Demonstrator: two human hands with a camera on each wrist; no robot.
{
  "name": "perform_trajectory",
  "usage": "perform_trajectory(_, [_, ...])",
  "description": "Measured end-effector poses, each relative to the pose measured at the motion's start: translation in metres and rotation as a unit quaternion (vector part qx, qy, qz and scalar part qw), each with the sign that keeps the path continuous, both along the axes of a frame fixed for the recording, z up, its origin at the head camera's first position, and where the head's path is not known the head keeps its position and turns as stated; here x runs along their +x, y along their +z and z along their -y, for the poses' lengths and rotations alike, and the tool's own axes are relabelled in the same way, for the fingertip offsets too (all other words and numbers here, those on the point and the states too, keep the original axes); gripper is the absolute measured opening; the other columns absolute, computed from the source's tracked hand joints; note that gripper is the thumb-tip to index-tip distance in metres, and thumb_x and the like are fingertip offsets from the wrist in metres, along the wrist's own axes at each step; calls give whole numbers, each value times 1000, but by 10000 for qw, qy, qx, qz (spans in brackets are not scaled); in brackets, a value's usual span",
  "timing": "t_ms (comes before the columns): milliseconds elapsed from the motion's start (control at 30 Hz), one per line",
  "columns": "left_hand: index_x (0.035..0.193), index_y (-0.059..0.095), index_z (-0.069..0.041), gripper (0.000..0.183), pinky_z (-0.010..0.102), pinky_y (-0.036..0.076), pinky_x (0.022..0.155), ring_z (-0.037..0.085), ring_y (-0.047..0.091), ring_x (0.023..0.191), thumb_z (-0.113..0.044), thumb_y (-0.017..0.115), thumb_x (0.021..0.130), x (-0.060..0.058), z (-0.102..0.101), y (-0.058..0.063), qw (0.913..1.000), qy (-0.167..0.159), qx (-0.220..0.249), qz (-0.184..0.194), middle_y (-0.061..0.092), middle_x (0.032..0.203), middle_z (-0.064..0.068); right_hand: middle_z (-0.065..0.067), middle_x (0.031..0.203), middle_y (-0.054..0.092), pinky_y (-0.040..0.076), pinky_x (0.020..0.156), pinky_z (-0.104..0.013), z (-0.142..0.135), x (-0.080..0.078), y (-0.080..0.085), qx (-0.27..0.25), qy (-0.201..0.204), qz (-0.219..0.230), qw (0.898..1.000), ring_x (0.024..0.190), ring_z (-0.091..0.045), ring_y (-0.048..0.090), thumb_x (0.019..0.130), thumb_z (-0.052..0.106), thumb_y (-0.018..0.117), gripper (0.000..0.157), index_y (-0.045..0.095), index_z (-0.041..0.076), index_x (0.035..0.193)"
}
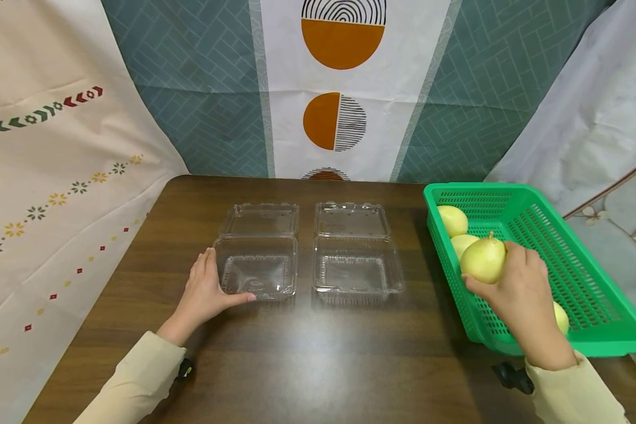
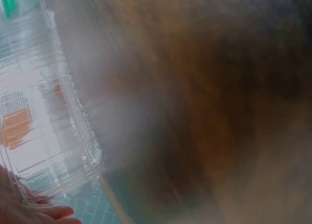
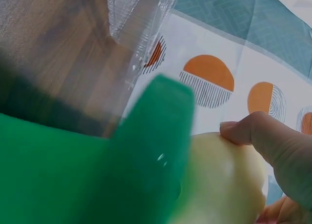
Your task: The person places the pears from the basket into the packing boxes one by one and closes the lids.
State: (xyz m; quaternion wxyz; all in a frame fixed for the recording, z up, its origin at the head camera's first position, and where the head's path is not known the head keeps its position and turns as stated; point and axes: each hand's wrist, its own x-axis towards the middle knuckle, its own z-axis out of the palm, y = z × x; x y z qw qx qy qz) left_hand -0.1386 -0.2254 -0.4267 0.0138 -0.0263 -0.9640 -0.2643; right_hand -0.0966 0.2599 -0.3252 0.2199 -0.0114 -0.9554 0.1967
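My right hand (image 1: 524, 294) grips a round yellow-green pear (image 1: 483, 260) by its side, stem upward, over the left part of a green plastic basket (image 1: 588, 259). In the right wrist view the thumb presses on the pear (image 3: 224, 175), and the basket's rim (image 3: 151, 141) covers part of it. My left hand (image 1: 206, 291) rests at the near left corner of a clear plastic clamshell box (image 1: 257, 277), its fingers straight along the left side and its thumb stretched along the front edge. That box lies with its lid raised at the back, and no fruit is in it.
A second clear clamshell box (image 1: 356, 274) lies open to the right of the first. More pears (image 1: 452, 221) lie in the basket, some partly hidden by my right hand. The brown wooden table (image 1: 307, 365) ends at a patterned cloth (image 1: 350, 82) behind.
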Motion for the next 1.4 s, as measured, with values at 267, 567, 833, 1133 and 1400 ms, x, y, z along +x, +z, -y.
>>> perform_trajectory(267, [145, 11, 15, 135, 67, 20, 106, 54, 16, 136, -58, 83, 57, 0, 0, 0, 10000, 66, 0, -38, 15, 150, 36, -37, 99, 47, 34, 70, -59, 8, -5, 5, -63, 129, 52, 9999, 91, -52, 41, 62, 18, 83, 74, 46, -19, 115])
perform_trajectory(567, [145, 11, 16, 135, 67, 20, 106, 54, 16, 136, -57, 84, 57, -1, -1, 0, 10000, 17, -16, -92, 16, 150, 37, -36, 104, 47, 35, 69, -58, 20, -8, 6, -201, 252, 197, 9993, 95, -51, 41, 65, 19, 83, 75, 45, -17, 119])
perform_trajectory(833, [145, 11, 16, 134, 67, 21, 107, 54, 15, 137, -58, 83, 59, 0, -1, 2, 10000, 42, -21, -28, 15, 151, 36, -35, 102, 50, 35, 69, -57, 31, -11, 5, -248, 459, 243, 9983, 93, -49, 43, 64, 17, 83, 74, 46, -18, 118])
perform_trajectory(1133, [145, 8, 15, 134, 68, 21, 105, 55, 15, 136, -58, 82, 61, 1, -1, 2, 10000, -4, 12, 58, 13, 150, 37, -34, 104, 50, 37, 71, -57, 40, -10, 4, -291, 569, 64, 9979, 96, -47, 44, 64, 15, 84, 74, 46, -17, 118])
perform_trajectory(1400, [145, 7, 16, 132, 68, 18, 106, 54, 12, 137, -54, 83, 63, 0, 1, 0, 9997, -90, 214, 69, 11, 151, 37, -34, 102, 51, 37, 74, -58, 49, -10, -1, -376, 757, -173, 9963, 96, -48, 45, 61, 14, 83, 70, 47, -17, 114])
